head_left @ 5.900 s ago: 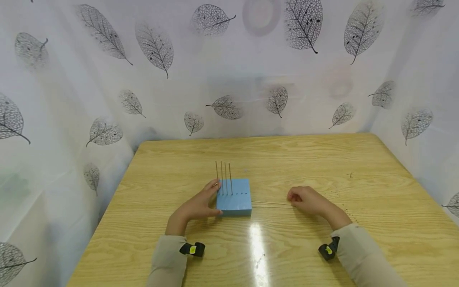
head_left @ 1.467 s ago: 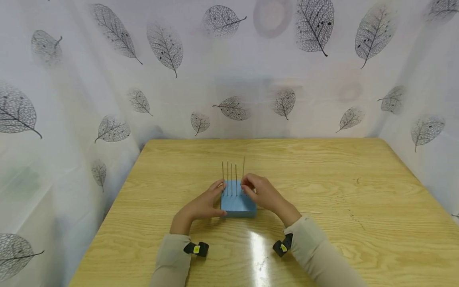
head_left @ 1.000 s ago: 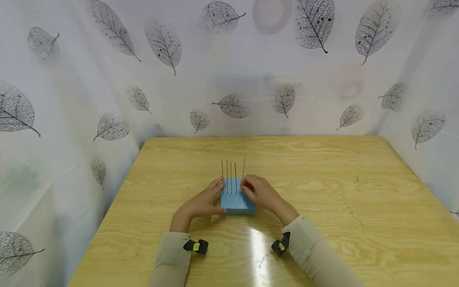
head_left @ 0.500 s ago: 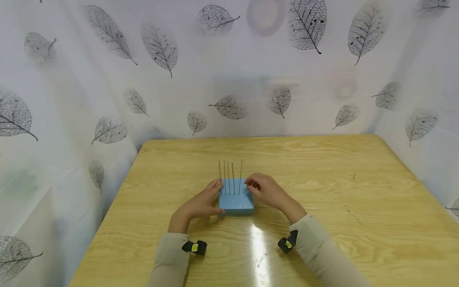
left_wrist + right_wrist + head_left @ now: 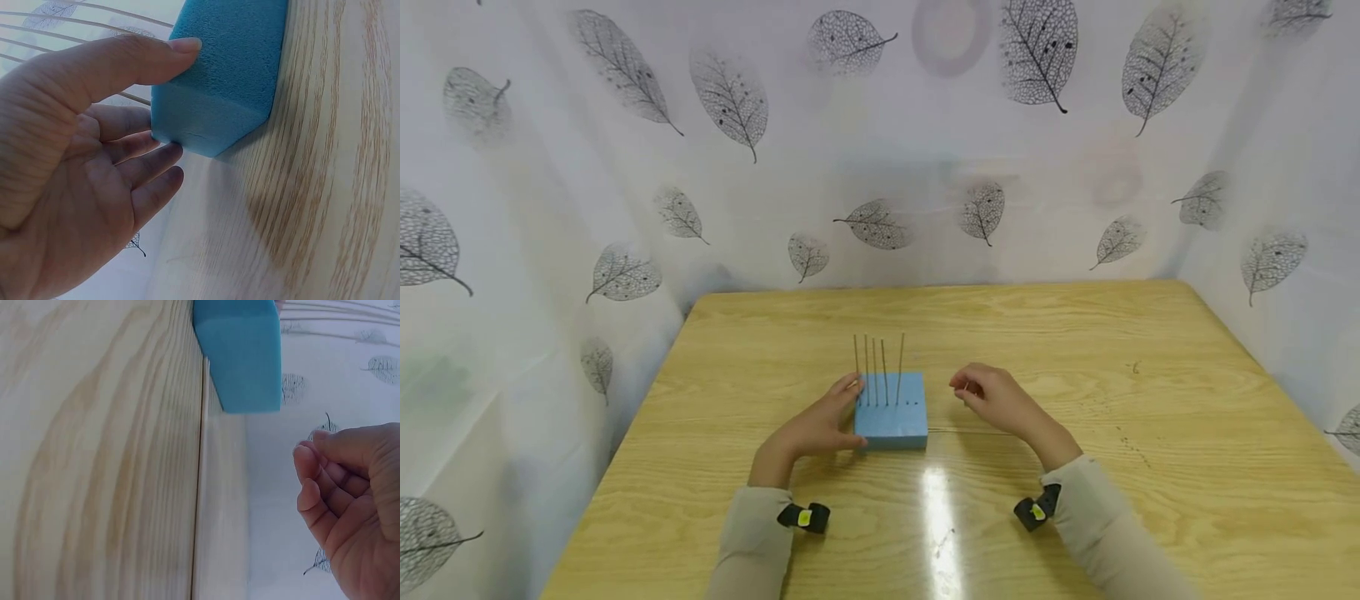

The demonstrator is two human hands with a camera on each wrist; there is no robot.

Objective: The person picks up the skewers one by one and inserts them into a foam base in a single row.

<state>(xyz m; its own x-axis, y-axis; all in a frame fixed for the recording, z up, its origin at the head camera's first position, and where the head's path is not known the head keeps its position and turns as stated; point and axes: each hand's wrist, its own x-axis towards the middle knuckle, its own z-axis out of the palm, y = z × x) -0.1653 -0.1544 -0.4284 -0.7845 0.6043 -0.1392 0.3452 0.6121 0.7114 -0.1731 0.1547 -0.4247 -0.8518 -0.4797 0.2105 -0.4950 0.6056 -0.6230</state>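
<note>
My left hand [image 5: 808, 429] grips the left side of a blue foam block [image 5: 891, 427], its thumb on the near face and fingers behind the left edge. In the left wrist view the thumb presses the foam block [image 5: 231, 69]. Several thin wooden sticks [image 5: 883, 367] stand upright in a row in the block's top; the rightmost [image 5: 900, 367] leans a little, apart from the others. Two small holes [image 5: 912, 403] show to its right. My right hand [image 5: 1000, 400] hovers right of the block, fingers loosely curled; the right wrist view shows the hand [image 5: 350, 494] holding nothing.
A thin stick [image 5: 970, 431] lies on the wooden table [image 5: 1075, 333] right of the block, reaching under the right hand in the head view. A white curtain [image 5: 910, 125] with leaf prints hangs behind the table and along both sides.
The right hand put one more stick upright in the block, let go of it and moved away to the right. The left hand has stayed on the block.
</note>
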